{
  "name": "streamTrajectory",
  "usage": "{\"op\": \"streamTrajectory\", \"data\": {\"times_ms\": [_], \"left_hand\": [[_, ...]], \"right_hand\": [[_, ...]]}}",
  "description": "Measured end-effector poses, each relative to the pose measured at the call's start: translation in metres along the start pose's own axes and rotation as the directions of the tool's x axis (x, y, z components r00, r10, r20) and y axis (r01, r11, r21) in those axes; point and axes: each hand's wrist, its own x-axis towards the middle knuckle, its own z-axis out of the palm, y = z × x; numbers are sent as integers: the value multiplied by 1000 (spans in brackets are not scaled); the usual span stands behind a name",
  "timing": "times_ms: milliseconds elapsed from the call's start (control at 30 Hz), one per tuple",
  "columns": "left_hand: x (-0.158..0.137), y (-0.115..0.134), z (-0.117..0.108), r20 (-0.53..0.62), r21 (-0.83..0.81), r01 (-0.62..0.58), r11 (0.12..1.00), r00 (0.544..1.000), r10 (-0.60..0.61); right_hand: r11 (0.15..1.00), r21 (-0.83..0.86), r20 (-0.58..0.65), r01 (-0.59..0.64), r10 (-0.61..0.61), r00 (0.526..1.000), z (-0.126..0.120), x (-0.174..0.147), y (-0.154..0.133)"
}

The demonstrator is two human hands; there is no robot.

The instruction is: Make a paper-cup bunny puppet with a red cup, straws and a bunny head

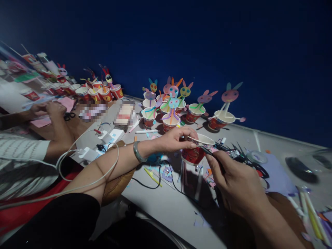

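Observation:
My left hand (180, 139) grips a red paper cup (192, 156) by its rim, thumb outside and fingers reaching over the opening. The cup is held up over the table, its white mouth facing up. In my right hand (240, 181) is a slim dark tool (206, 149), its tip against or very near the cup's rim. My fingers hide most of that tool, so its exact kind is unclear. Below the cup lie paper scraps (167, 173) and a yellow-green pointed strip (152, 175). Beyond my left hand stands a cup with a light-blue paper rabbit (173, 102).
More rabbit cups (221, 119) line the dark blue wall. At left, a co-worker's hands (49, 110) are near pink paper and other red cups (105, 94). A white cable (115, 160) crosses my left forearm. Scissors (261, 171) and a computer mouse (302, 169) lie right.

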Motion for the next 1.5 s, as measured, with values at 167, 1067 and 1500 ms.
{"op": "streamTrajectory", "data": {"times_ms": [167,1067,1500], "left_hand": [[0,-5,3,-25,-18,-23,1000,999,22],[-5,-7,18,-118,-252,169,953,972,-203],[-2,1,12,-72,-258,225,940,965,-251]], "right_hand": [[999,45,32,-30,28,999,1,0,-2],[962,254,-5,-101,106,994,15,1,-10],[865,457,-211,-209,334,919,12,2,-1]]}}
